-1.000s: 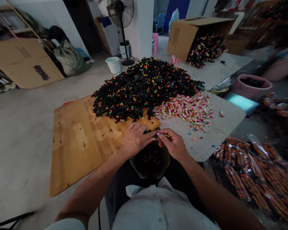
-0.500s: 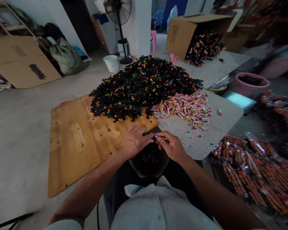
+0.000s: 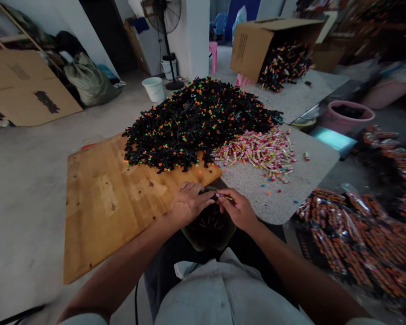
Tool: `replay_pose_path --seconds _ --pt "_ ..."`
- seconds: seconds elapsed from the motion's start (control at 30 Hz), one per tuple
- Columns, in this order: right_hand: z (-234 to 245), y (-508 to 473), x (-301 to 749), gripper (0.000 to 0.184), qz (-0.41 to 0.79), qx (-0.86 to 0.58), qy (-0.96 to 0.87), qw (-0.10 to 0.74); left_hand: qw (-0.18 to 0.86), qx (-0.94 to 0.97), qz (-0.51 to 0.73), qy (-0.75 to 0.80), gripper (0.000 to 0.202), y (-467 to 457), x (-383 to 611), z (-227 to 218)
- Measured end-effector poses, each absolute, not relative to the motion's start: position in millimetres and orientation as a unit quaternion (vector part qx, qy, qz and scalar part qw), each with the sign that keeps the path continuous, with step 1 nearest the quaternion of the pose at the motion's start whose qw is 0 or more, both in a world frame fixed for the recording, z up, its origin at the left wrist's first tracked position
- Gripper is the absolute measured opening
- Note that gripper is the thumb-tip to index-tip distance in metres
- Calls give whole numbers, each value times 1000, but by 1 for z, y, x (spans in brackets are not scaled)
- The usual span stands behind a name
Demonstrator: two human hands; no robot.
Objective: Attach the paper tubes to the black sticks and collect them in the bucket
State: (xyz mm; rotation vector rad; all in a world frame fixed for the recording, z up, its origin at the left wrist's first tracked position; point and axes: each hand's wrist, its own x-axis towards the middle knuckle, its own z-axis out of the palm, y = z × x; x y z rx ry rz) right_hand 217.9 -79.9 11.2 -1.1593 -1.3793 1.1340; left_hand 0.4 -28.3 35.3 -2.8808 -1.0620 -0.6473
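Note:
My left hand (image 3: 190, 203) is closed at the near edge of the wooden board (image 3: 88, 225), its fingers around a small black plastic piece that is mostly hidden. Just right of it, my right hand (image 3: 238, 208) pinches a thin candy tube (image 3: 228, 197) with yellow on it, its end against the black piece. Below both hands, between the knees, a bucket (image 3: 192, 239) contains several small light pieces in its dark inside. Beyond the hands lies a big pile of black plastic toy pieces (image 3: 189, 124) with orange and green tips. Right of it are heaped pink and yellow candy tubes (image 3: 257, 149).
A grey speckled tabletop (image 3: 243, 187) adjoins the board. Behind stands a cardboard box (image 3: 248, 49) spilling black toys with tubes. Bagged goods (image 3: 355, 239) lie on the floor at right, near a pink tub (image 3: 331, 118). A white bucket (image 3: 154, 90) and a fan (image 3: 162, 18) stand at back left.
The whole view has shifted slightly left. Both hands stay together over the bucket, and the candy tube remains against the black piece.

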Motion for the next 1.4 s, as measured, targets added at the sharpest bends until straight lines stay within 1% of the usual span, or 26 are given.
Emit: replay_pose_path --seconds 0.1,0.2,0.27,0.37,0.47,0.57,0.67,0.77,0.87,0.97,1.07,1.13,1.2,1.3,1.4 --pt "11 -78 214 33 547 -456 -482 510 -14 -919 -223 -325 39 -26 1 35" --pt "13 -76 213 36 594 -433 -432 522 18 -920 -236 -314 36 -26 3 41" --pt "15 -77 215 36 585 -437 -442 522 41 -919 -232 -315 35 -28 4 43" --pt "16 -82 218 32 533 -457 -507 500 46 -925 -214 -311 35 -29 5 40" --pt "14 -88 220 26 473 -458 -587 471 11 -932 -203 -301 35 -29 1 34" --pt "15 -89 220 24 443 -446 -635 449 -63 -939 -195 -277 37 -29 -4 36" --pt "17 -86 221 25 489 -448 -606 440 -115 -936 -181 -280 36 -31 -7 46" --pt "18 -85 222 28 537 -454 -564 433 -135 -935 -163 -284 37 -36 -7 55" --pt "15 -88 220 29 542 -463 -546 439 -86 -941 -148 -291 38 -40 -6 52" --pt "12 -94 215 27 507 -481 -557 448 -28 -943 -147 -297 37 -41 -6 43" --pt "9 -98 212 28 513 -482 -548 452 -20 -942 -160 -295 37 -42 -7 36" --pt "6 -100 213 30 542 -474 -526 452 -42 -941 -164 -293 37 -43 -7 34" --pt "4 -101 214 32 554 -469 -522 448 -86 -941 -159 -288 36 -44 -7 33" --pt "3 -104 213 30 531 -455 -563 440 -149 -935 -153 -285 35 -47 -10 31" --pt "3 -104 211 27 518 -444 -593 428 -177 -928 -148 -294 33 -49 -14 28"
